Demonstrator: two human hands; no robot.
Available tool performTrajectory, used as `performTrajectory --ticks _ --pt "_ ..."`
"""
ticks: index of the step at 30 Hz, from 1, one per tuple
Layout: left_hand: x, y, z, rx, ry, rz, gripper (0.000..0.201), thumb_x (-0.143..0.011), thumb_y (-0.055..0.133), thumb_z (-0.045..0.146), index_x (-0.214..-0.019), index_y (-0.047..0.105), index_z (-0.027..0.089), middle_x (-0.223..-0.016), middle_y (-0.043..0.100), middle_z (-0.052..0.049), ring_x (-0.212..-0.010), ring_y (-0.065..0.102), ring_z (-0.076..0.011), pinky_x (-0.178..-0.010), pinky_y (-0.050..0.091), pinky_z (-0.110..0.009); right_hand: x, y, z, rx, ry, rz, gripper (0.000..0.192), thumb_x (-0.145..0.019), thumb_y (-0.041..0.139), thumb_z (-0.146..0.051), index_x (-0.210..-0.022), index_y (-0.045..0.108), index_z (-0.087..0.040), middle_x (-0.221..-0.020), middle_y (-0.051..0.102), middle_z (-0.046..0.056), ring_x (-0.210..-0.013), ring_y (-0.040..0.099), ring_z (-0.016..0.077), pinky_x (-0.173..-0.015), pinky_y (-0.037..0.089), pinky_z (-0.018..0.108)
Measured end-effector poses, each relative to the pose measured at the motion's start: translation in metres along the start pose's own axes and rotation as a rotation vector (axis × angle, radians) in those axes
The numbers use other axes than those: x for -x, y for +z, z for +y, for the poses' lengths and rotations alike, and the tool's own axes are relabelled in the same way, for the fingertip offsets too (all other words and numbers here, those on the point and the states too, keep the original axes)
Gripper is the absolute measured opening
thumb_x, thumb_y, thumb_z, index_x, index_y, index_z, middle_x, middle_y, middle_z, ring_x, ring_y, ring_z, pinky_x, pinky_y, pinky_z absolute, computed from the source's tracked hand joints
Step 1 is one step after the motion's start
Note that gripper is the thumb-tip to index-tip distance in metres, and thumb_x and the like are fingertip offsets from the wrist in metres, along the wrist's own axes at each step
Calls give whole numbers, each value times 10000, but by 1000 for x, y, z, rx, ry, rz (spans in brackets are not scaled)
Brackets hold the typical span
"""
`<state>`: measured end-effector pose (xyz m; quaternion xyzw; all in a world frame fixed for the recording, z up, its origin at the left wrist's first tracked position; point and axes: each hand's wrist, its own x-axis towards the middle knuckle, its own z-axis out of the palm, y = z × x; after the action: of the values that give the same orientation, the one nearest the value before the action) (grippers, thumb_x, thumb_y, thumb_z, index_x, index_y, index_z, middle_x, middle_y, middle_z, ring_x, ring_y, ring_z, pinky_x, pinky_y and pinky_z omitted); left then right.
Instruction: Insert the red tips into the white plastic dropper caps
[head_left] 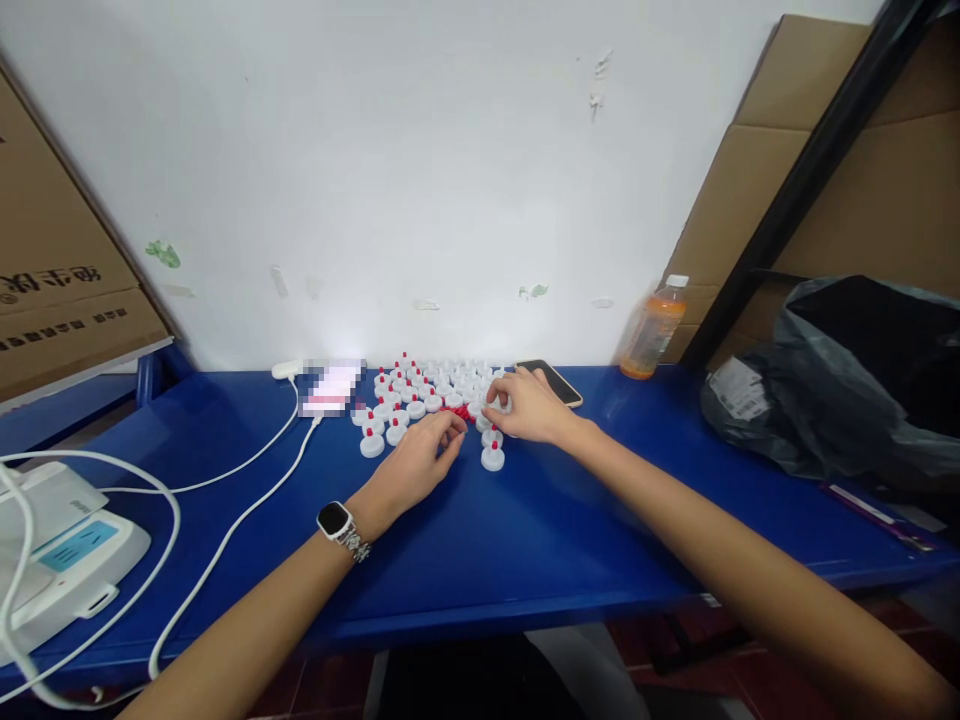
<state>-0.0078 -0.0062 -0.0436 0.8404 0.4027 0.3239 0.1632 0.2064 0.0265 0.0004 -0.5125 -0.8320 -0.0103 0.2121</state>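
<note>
Many white round caps with small red tips [372, 443] stand in a cluster on the blue table. Toward the wall, white caps without red tips [469, 375] show. A small heap of loose red tips [459, 409] lies between my hands. My left hand [416, 458] is just in front of that heap, thumb and fingers curled together; whatever they hold is too small or hidden to make out. My right hand [531, 404] reaches over the right side of the cluster, its thumb and forefinger closed on a white cap. One red-tipped cap [493, 457] stands nearest the table's front edge.
Behind my right hand lies a dark-screened phone [556, 382]. A lit phone [330, 388] with white cables is on the left, near a white device [82, 560]. An orange drink bottle [655, 328] and black plastic bag [847, 370] are at right. Cardboard [60, 230] leans left.
</note>
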Motion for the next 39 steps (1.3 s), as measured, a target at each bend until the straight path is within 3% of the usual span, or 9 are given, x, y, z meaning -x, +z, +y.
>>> performTrajectory --ticks 5,10,15,19,22,28,32,36,39 --pt "5 -12 -3 -32 -3 49 154 -975 471 286 -1011 593 199 -924 625 -45 -825 592 -176 -767 491 -344 -14 1 -6 -6 -7 -128 122 -812 643 -259 -731 709 -197 -762 726 42 -828 633 213 -865 338 368" --pt "6 -15 6 -98 47 154 302 -951 540 390 -1195 544 213 -1167 587 -95 -1063 558 -241 -865 496 -389 -7 -15 -26 -351 44 -63 107 -816 635 -230 -798 727 -179 -775 736 28 -720 642 159 -709 420 277" --pt "9 -12 0 -107 11 57 369 -987 453 436 -1290 487 229 -1120 612 -94 -1005 582 -248 -866 494 -422 -3 -17 -42 -603 -28 -111 205 -882 573 -292 -870 722 -152 -786 737 38 -717 646 147 -682 449 257" --pt "14 -13 -10 -110 -29 -15 366 -1001 396 444 -1264 491 208 -1032 603 -93 -887 598 -230 -838 497 -425 -8 -5 -31 -255 19 -57 155 -863 592 -274 -828 709 -177 -777 732 38 -755 646 176 -819 412 330" --pt "16 -14 -11 -114 -34 -78 337 -996 395 441 -1193 524 199 -954 590 -76 -834 589 -224 -806 495 -420 -12 4 -24 24 -14 -115 116 -825 648 -286 -814 717 -193 -800 738 65 -865 652 235 -925 327 408" --pt "16 -15 -9 -99 24 -69 272 -992 413 402 -1129 546 207 -975 607 -76 -877 572 -229 -822 479 -405 -18 12 -27 158 -59 -183 95 -817 632 -213 -774 709 -180 -777 733 88 -859 653 248 -908 295 412" --pt "16 -16 -5 -110 -8 -85 261 -1001 386 409 -1102 514 205 -980 599 -75 -886 572 -233 -818 472 -410 -13 8 -29 -122 12 -76 122 -855 605 -246 -778 678 -186 -773 725 31 -768 629 178 -873 342 362" --pt "16 -17 3 -124 -52 -93 248 -1019 319 413 -1014 460 209 -948 576 -64 -890 563 -236 -797 468 -412 2 7 -40 -532 92 59 196 -903 558 -331 -808 633 -176 -765 693 15 -668 569 135 -674 400 268" --pt "17 -16 8 -137 -35 -96 244 -1024 301 402 -971 444 211 -937 562 -59 -885 558 -233 -781 470 -404 13 13 -48 -638 64 79 230 -926 528 -350 -791 607 -181 -714 645 -2 -642 535 130 -611 387 251"
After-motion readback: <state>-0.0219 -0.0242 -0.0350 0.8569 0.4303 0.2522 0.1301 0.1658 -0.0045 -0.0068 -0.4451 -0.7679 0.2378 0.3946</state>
